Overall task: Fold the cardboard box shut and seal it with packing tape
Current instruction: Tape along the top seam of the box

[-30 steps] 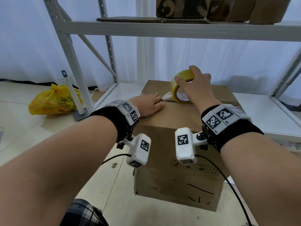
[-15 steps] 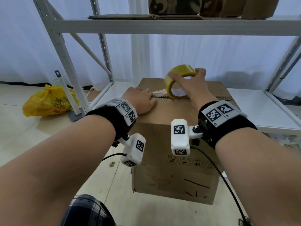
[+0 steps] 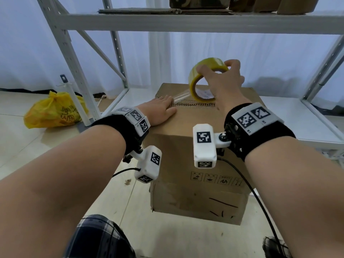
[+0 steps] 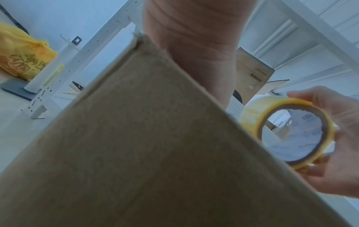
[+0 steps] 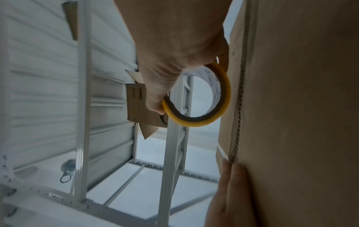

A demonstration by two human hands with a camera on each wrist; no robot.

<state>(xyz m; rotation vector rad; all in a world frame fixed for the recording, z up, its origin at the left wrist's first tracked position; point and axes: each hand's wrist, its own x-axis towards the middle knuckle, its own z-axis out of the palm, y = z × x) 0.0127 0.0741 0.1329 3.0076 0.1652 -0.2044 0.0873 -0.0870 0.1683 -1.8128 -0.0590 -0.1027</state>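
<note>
A brown cardboard box (image 3: 201, 157) stands on the floor with its top flaps folded flat; the seam (image 3: 195, 104) runs left to right. My left hand (image 3: 160, 111) lies flat with straight fingers at the seam's left end, pressing the tape's free end down. My right hand (image 3: 221, 81) grips a yellowish roll of packing tape (image 3: 202, 79) above the seam's middle. A clear strip of tape (image 3: 181, 96) stretches from the roll down to my left fingertips. The roll (image 4: 287, 130) and the right hand show in the left wrist view, the roll (image 5: 204, 98) also in the right wrist view.
A white metal rack (image 3: 186, 21) stands behind and over the box, with cardboard boxes (image 3: 242, 3) on its shelf. A yellow plastic bag (image 3: 54, 108) and a white post on a grey base (image 3: 74, 101) sit on the floor at left. Cables hang from both wrist cameras.
My right hand has lifted the roll and pulled it to the right, drawing out more tape over the seam. My left hand stays pressed on the tape's end.
</note>
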